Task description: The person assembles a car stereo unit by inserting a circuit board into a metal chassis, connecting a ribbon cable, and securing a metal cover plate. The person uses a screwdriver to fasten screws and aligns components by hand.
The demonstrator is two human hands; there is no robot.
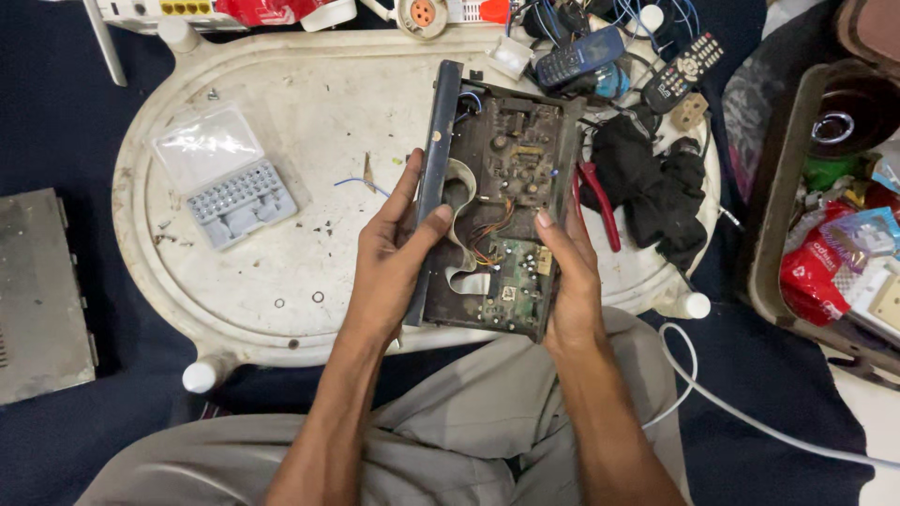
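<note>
1. Opened electronic chassis (497,201), dusty, with circuit boards and coloured wires showing inside, is held above the near edge of the white oval tabletop (309,244).
2. Both hands are clamped on the chassis: the left hand (394,253) grips its dark front panel side with the thumb over the edge, and the right hand (569,267) holds the opposite side with the thumb on the green board.
3. Left of the chassis lies a grey screwdriver bit set (239,197) with its clear lid folded open, well apart from it.
4. Between the bit set and the chassis, a short blue wire (361,185) and small rings and debris lie on the tabletop.
5. Just right of the chassis sit red-handled pliers (600,201) and a crumpled black cloth (656,187).
6. Beyond the chassis are an old mobile phone (578,56) and a remote control (684,70).
7. Far left of the chassis, on the dark floor, lies a grey metal cover (42,295).
</note>
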